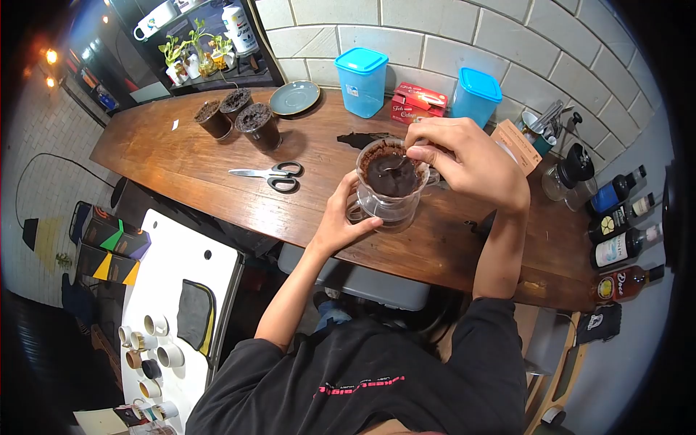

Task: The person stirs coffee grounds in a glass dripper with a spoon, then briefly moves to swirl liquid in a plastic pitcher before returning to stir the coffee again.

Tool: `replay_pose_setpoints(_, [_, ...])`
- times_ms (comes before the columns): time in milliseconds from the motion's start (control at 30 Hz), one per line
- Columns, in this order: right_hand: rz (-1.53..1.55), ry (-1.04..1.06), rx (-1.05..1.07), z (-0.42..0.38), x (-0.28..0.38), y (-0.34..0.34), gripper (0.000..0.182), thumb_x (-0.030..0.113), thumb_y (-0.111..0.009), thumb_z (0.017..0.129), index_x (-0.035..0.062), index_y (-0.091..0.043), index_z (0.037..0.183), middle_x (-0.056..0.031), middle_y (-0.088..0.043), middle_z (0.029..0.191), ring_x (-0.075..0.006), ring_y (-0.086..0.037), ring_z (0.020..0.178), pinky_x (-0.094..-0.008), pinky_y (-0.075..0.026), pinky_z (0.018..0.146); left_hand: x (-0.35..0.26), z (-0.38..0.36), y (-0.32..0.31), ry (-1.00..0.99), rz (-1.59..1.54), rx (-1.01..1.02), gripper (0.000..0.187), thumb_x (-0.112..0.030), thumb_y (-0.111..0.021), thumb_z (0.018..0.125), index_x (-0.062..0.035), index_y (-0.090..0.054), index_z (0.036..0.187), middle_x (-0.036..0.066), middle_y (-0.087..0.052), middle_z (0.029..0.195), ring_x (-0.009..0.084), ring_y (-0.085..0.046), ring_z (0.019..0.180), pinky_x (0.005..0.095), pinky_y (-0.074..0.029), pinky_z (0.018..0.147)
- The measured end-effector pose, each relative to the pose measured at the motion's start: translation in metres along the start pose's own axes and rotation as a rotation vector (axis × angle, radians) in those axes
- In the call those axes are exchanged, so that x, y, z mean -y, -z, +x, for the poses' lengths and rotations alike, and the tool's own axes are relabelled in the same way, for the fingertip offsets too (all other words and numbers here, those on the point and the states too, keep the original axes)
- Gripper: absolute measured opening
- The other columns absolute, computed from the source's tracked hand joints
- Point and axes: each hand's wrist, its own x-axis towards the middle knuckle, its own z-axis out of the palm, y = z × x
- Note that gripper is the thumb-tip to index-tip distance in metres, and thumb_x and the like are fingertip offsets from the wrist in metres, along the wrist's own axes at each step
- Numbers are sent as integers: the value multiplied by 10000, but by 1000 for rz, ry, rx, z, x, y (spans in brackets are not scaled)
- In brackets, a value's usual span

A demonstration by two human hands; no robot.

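Note:
A clear dripper (392, 174) with dark, wet coffee-like contents sits on a glass server (395, 212) on the wooden counter. My left hand (339, 219) is wrapped round the server's left side, by its handle, with the thumb along the front. Over the dripper's right rim, my right hand (453, 156) pinches a thin metal spoon (398, 168), whose lower end is in the dark contents. Scissors (274, 175) with black handles lie on the counter to the left.
Three glasses with dark contents (259, 128) stand at the back left near a grey-green plate (295, 98). Blue-lidded containers (362, 83) and a red box (418, 103) line the wall. Several bottles (618, 247) and a grinder (569, 172) stand at the right.

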Motion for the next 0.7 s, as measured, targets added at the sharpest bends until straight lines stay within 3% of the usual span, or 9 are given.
replay_pose_setpoints(133, [-43,39,-20,-1,-2,0,114,80,-612,918,-31,-608,941,-146,-626,805,-319,-612,751,-378,-477,694,-1,0,0,15,-15,0,877,-260,-855,731,-16,-386,1432,183,-547,1351,292,-543,1274,421,-428,1082])
replay_pose_setpoints(233, [-39,37,-21,-2,-1,1,121,85,-616,918,-31,-614,950,-150,-632,815,-324,-611,752,-379,-479,695,-1,-1,0,41,-17,6,959,-366,-855,738,22,-344,1451,202,-525,1377,291,-511,1308,402,-396,1099])
replay_pose_setpoints(533, [-66,26,-8,-3,-3,1,134,91,-620,916,-38,-615,953,-165,-631,827,-329,-609,751,-384,-480,696,2,-1,0,40,21,12,969,-360,-859,728,21,-345,1456,203,-521,1381,290,-507,1311,407,-385,1116])
replay_pose_setpoints(600, [-86,48,-15,-3,-3,1,135,90,-620,916,-40,-614,951,-166,-629,823,-328,-609,750,-383,-480,697,0,-1,0,18,22,-9,891,-260,-857,721,-16,-385,1437,193,-538,1370,311,-530,1295,431,-421,1095])
replay_pose_setpoints(700, [-105,4,-19,-1,-1,0,139,94,-617,921,-41,-614,951,-167,-628,820,-335,-609,756,-384,-480,702,1,-1,0,4,31,-11,884,-263,-855,724,-16,-390,1434,191,-539,1367,308,-534,1287,431,-423,1092])
